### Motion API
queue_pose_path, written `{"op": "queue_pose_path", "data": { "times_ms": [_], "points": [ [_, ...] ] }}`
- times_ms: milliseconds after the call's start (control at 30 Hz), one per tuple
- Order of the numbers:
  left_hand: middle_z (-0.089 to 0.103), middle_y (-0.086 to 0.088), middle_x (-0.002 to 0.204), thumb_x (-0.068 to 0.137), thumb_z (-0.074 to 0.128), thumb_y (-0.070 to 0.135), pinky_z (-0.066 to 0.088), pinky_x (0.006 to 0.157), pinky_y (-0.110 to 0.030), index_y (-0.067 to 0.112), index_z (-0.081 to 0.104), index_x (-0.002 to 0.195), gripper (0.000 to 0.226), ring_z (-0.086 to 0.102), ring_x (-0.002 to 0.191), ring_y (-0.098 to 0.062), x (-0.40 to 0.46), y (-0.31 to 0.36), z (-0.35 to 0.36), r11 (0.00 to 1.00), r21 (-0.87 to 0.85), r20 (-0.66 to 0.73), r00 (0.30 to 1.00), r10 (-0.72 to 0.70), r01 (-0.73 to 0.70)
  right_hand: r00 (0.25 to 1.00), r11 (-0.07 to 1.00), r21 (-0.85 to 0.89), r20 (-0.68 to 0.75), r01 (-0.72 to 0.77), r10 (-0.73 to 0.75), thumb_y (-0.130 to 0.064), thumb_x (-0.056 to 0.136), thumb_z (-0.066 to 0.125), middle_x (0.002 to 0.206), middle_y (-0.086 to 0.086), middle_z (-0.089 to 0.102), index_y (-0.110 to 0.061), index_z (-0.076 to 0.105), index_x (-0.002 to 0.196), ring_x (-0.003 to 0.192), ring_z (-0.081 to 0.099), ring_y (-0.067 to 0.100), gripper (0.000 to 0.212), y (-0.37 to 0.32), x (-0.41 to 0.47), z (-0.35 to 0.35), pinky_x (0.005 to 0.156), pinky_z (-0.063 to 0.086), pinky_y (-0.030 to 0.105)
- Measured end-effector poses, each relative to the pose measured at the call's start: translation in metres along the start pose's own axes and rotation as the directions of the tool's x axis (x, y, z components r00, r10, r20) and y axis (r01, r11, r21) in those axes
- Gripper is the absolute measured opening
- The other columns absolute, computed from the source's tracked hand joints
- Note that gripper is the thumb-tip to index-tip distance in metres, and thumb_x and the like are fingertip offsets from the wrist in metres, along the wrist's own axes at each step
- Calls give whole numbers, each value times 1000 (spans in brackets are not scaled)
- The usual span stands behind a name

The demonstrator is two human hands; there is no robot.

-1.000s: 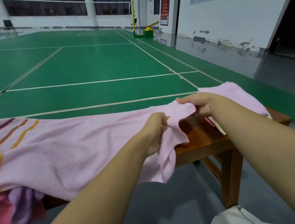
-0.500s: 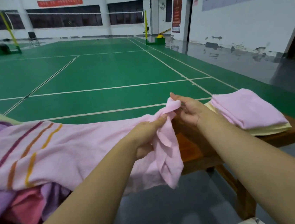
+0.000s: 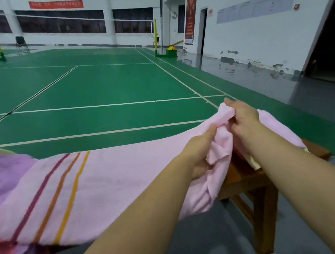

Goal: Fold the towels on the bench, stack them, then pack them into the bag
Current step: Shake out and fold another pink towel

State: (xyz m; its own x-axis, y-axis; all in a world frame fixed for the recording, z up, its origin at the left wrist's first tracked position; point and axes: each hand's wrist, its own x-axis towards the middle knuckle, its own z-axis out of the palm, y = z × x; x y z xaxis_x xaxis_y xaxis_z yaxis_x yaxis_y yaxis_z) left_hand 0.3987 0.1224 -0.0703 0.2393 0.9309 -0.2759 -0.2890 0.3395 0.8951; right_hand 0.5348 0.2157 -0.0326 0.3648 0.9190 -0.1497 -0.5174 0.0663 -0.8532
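Pink towel (image 3: 110, 181) stretched leftward from both grips, left hand (image 3: 199, 154) and right hand (image 3: 241, 116) clamped on its end above the bench (image 3: 250, 182).

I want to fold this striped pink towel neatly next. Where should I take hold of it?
Grip the striped pink towel by the two corners of its right-hand short edge, coming from the right end. Both the left hand and right hand already bunch that end, while the striped end lies on the pile.
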Motion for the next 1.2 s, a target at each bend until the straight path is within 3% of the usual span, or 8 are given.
{"op": "queue_pose_path", "data": {
  "times_ms": [133,367,533,700,833,967,1100,1200],
  "points": [
    [67,-7,127,95,49,66,53,93,-42,17,60,131,63,62,113,-25,-6,5,-14,959,265,-12,995,102,-95,997,999,-44,82,10,-7,-2,77,83,119,18,69,-4,58,135,93,72,27,63,6,-8,10,86,60,48],
    [64,2,60,96,62,50,42,53,-25,4,71,81,49,52,50,-13,-71,33,-88,784,585,-136,927,348,-208,963,986,-164,269,30,16,-3,83,80,137,22,57,-3,49,143,100,68,29,68,60,-45,81,80,60,38],
    [67,-8,62,98,64,35,53,51,-33,3,69,92,34,60,49,-22,-130,52,-144,755,623,-264,854,449,-204,897,959,-284,424,-3,128,-3,85,77,140,21,53,-3,47,145,98,67,30,67,111,-95,140,77,60,37],
    [52,-1,57,101,58,35,45,37,-23,13,58,110,23,46,31,-10,-182,68,-193,674,739,-389,802,454,-23,827,900,-433,524,51,205,-7,86,79,147,22,48,-3,43,147,104,66,33,71,162,-139,192,86,59,41],
    [51,-2,59,104,52,36,41,34,-21,12,57,104,25,46,29,-9,-214,70,-224,608,782,-438,815,379,138,773,856,-500,592,131,227,-22,87,79,151,18,45,-7,36,152,108,66,31,79,197,-178,230,97,55,49],
    [59,-7,53,105,45,44,42,34,-20,1,58,107,45,53,33,-16,-236,72,-245,500,775,-523,837,163,386,649,836,-549,637,3,416,-46,101,56,140,16,50,-14,32,151,71,73,26,65,216,-212,253,98,54,54],
    [67,-16,66,107,40,41,48,37,-25,-2,52,113,45,62,38,-19,-247,82,-251,440,749,-577,814,63,496,607,841,-538,649,-62,460,-50,104,45,160,13,29,-15,32,153,122,56,40,61,220,-217,254,90,58,42],
    [68,-10,63,106,41,45,59,68,-33,2,57,86,50,63,54,-25,-240,98,-260,254,798,-601,755,262,547,649,867,-499,656,-12,386,-45,106,44,150,11,43,-12,39,148,125,55,32,54,210,-205,241,96,55,43]
  ]
}}
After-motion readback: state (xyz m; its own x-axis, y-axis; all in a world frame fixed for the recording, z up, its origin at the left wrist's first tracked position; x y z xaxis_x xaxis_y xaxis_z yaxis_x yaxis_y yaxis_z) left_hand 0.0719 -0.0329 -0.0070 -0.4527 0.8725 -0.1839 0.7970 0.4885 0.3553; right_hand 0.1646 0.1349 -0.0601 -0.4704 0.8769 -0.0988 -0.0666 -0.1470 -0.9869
